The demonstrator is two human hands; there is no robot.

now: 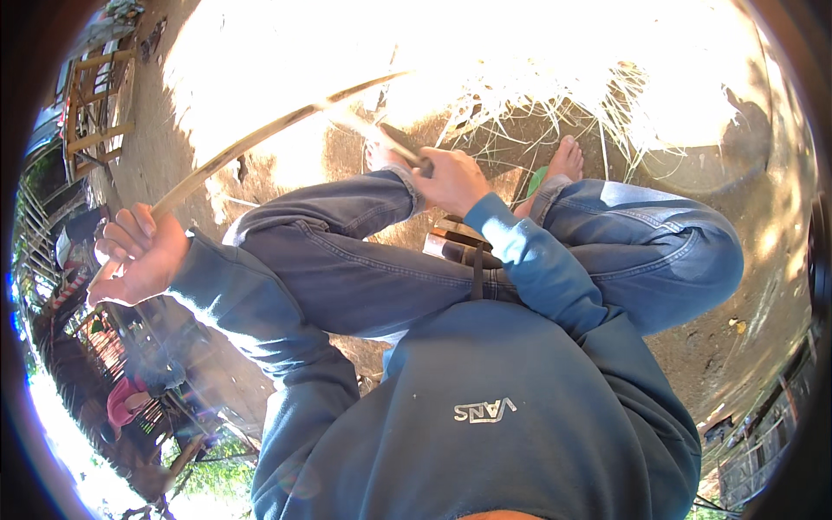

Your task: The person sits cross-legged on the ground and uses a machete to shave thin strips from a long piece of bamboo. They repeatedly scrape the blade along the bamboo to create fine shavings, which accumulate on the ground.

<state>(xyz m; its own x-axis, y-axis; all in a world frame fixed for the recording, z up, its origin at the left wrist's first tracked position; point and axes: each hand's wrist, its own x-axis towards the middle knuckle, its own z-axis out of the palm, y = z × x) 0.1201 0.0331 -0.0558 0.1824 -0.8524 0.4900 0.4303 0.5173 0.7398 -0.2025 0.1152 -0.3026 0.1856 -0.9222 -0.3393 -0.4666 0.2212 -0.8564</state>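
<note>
My left hand (143,251), out at the left, is closed around the lower end of a long, curved bamboo strip (251,139). The strip slants up and to the right over bright ground, and its far end thins out. In front of my lap, my right hand (452,180) grips a knife (373,133) by its dark handle. Its pale blade is smeared by motion and points up and left to the strip's upper part; glare hides whether they touch. At my waist hangs a wooden sheath-like piece (458,236) with a dark strap.
Thin pale shavings (555,100) lie heaped on the ground ahead, around my bare feet (568,159). My bent legs in jeans (347,251) spread to both sides. A bamboo frame (100,134) stands at the far left, with a pink item (128,400) lower down. Strong sunlight washes out the ground ahead.
</note>
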